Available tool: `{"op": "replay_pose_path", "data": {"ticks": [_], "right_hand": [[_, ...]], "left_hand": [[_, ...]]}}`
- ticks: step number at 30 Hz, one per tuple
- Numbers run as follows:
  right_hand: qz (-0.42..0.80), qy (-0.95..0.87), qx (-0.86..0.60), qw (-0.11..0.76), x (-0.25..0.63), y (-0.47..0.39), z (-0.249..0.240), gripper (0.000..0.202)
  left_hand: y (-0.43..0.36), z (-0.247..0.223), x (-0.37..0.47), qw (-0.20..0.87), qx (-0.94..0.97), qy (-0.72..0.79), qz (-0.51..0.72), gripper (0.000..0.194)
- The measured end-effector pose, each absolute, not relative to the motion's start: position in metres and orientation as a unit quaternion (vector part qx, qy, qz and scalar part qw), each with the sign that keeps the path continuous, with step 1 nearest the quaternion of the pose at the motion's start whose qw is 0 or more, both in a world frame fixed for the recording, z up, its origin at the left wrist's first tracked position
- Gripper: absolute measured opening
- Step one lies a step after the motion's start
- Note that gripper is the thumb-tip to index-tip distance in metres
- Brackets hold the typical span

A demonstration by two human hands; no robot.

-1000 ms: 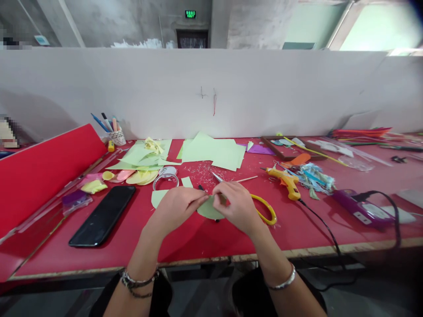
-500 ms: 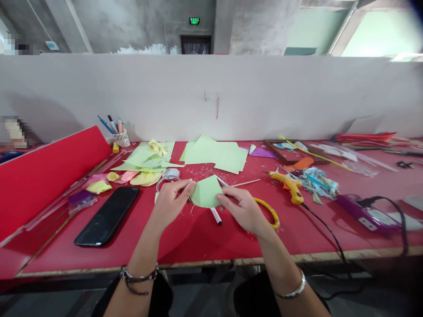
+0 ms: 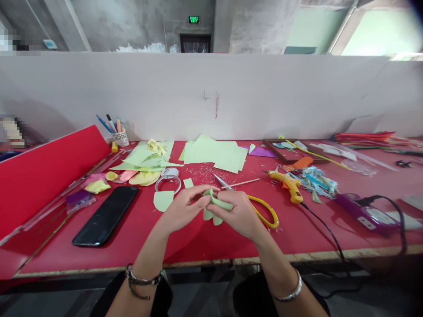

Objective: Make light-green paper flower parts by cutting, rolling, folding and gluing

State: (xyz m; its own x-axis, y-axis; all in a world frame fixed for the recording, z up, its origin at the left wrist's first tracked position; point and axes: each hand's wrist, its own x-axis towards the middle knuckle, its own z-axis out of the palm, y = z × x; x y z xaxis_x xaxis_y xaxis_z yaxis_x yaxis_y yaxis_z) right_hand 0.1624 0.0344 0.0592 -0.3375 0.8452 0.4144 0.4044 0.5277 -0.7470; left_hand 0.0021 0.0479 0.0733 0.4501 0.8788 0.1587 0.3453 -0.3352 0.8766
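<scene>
Both hands meet over the middle of the red table, closed on one piece of light green paper (image 3: 222,203). My left hand (image 3: 187,206) pinches its left side, and my right hand (image 3: 239,212) grips the right side. The paper is bent into a curl between my fingers, which cover part of it. Behind and beside my right hand lie scissors with a yellow handle (image 3: 271,216), their blades partly hidden. To the left of my left hand rest a rounded green paper piece (image 3: 164,200), a small green scrap (image 3: 188,183) and a roll of tape (image 3: 179,185).
A black phone (image 3: 105,215) lies at left. Green sheets (image 3: 211,152) are stacked near the white partition (image 3: 264,97). At right are a yellow glue gun (image 3: 291,187) with a trailing cord, a purple power strip (image 3: 366,215) and a brown tray (image 3: 280,154).
The green paper was held out flat with a rounded lower edge; now it is curled. My hands have come closer together, uncovering the tape roll and the paper piece at left.
</scene>
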Motion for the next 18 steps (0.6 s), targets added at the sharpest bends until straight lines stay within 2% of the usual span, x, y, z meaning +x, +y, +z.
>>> {"op": "replay_pose_path", "data": {"ticks": [8,18], "right_hand": [[0.284,-0.757,-0.408,0.424,0.1701,0.0335,0.0625,0.037],[0.306,-0.741,-0.414,0.431,0.1693,0.0338,0.0625,0.035]], "left_hand": [[0.0478,0.0746,-0.0035,0.459,0.715,0.396,0.348,0.017],[0.0508,0.0675,0.0044,0.431,0.654,0.446,0.433,0.026]]}}
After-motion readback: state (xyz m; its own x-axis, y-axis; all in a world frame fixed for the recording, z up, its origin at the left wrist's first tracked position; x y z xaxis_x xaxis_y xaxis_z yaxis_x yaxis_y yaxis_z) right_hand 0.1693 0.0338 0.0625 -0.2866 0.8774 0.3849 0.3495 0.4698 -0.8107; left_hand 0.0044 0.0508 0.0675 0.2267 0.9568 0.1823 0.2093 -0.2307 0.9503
